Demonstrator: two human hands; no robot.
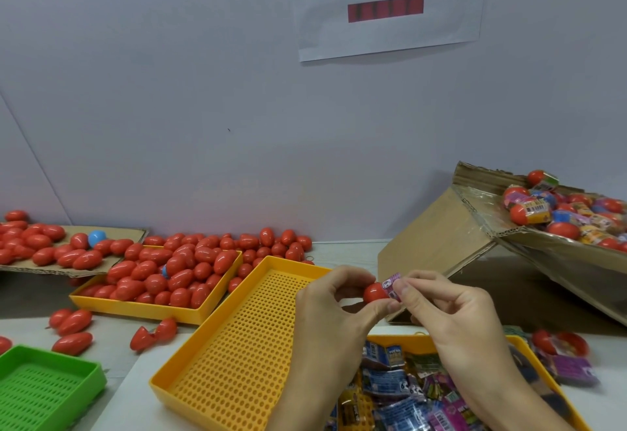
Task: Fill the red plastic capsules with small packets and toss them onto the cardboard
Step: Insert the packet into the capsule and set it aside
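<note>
At six o'clock, a yellow tray (529,340) held packets (390,386). Above it, the left hand (334,301) pinched a red capsule (375,292) while the right hand (437,298) pinched a pink packet (392,286) at its mouth. The capsule looked light, stiff and slick, best held round its middle; the packet looked soft. At ten o'clock, capsules (169,271) crowded the surface before the cardboard (129,233) and pale wall (169,108).

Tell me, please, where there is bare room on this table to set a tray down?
Bare patches: the tabletop between the green tray and the perforated yellow tray, and that tray's floor. Crowded: the capsule-filled yellow tray, the flat cardboard, and the packet tray.
</note>
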